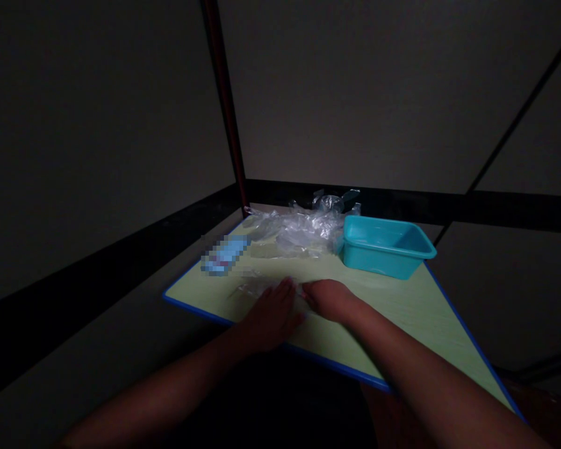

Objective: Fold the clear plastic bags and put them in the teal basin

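Note:
My left hand (273, 312) lies flat with its fingers stretched out, pressing on a thin clear plastic bag (252, 288) near the front of the table. Close beside it on the right, my right hand (330, 299) is closed, its fingers curled at the right end of that same plastic. The fingertips of this hand are partly hidden and dim. Behind both hands spreads a loose heap of crumpled clear plastic bags (303, 231).
A turquoise plastic basin (383, 259) stands at the table's right side. On the left lies a blurred-out light blue object (227, 254). The pale yellow table (378, 330) has a blue edge and sits in a corner between dark walls.

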`<state>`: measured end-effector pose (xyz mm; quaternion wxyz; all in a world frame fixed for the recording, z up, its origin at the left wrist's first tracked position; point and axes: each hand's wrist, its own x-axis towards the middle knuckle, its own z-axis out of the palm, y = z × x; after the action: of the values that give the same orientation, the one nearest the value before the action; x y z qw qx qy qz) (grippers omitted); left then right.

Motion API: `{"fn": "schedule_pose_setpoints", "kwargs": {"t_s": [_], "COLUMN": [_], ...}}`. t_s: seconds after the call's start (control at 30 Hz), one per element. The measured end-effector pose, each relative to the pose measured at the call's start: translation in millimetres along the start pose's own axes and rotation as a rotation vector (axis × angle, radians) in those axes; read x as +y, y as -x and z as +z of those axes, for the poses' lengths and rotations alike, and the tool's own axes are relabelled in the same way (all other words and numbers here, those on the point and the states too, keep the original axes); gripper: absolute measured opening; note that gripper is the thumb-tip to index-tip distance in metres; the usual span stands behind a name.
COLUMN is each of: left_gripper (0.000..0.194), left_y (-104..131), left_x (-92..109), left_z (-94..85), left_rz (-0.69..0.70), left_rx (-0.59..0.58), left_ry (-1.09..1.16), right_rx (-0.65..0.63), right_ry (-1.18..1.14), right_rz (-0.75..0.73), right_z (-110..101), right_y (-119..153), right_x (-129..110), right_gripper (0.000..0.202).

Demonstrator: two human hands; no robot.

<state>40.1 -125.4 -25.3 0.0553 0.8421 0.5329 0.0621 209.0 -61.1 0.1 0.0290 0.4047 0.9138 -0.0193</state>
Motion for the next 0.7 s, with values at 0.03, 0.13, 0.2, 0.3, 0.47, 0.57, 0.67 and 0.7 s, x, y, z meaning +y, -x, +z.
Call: {"fn": "schedule_pose_setpoints", "kwargs": {"t_s": [0.03, 0.13, 0.2, 0.3, 0.47, 0.57, 0.67, 0.7], "left_gripper": [0.065, 0.066, 0.067, 0.068, 0.071, 0.075, 0.076, 0.076], "left_y": [1, 5, 7, 9, 11, 12, 12, 12], "left_x": [-3, -13, -20, -27, -30, -31, -33, -34], "left_z": [-2.6, -9.2, -12.0, -13.4, -9.6, -5.3, -1.1, -0.2], "left_rz": [-0.01, -0.049, -0.063, -0.068, -0.071, -0.068, -0.051, -0.045], "left_rx": [-0.022, -0.074, -0.097, -0.118, -0.093, -0.055, -0.019, -0.01], "left_ry": [-0.004, -0.018, -0.026, -0.038, -0.049, -0.058, -0.073, -0.076], "right_rx": [0.0, -0.008, -0.016, -0.022, 0.104, 0.292, 0.282, 0.232], "right_ry": [0.001, 0.005, 0.006, 0.009, -0.024, -0.088, -0.145, -0.153], "right_rz": [0.0, 0.006, 0.006, 0.007, 0.033, -0.042, -0.16, -0.181], "right_z": [0, -1, -1, -2, -6, -5, 5, 9], "right_y": [0, 0, 0, 1, 4, 6, 6, 6], "right_x": [0, -1, -2, -2, -7, -12, -15, -16], "right_gripper": [0.037, 0.037, 0.037, 0.036, 0.036, 0.033, 0.051, 0.057]}}
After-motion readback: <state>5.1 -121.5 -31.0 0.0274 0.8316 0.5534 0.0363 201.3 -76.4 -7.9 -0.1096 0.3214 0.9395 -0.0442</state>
